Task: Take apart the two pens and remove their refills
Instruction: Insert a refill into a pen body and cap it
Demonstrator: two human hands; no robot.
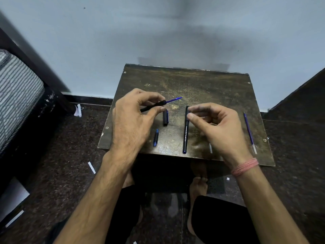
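- A black pen barrel [153,107] is held in the left hand [131,124], clamped between thumb and forefinger near its front end, with a blue refill [173,100] sticking out toward 2 o'clock
- The barrel is tilted, its rear end low toward 8 o'clock, and is held above the table [219,88]
- The right hand [218,129] is seen with thumb and forefinger pinched close together just beside the top end of a second black pen [185,131]; whether that pen is actually touched cannot be told
- The second pen lies flat near the table's middle, running from 12 to 6 o'clock, with white lettering on its side and a blue tip at the near end
- A black cap [165,118] lies between the two hands, and a small blue tip piece [155,137] lies toward 7 o'clock of it
- A loose purple-blue refill [249,132] lies at 3 o'clock, close to the table's right edge
- The far half of the table is bare, and its near edge lies just below the second pen's tip
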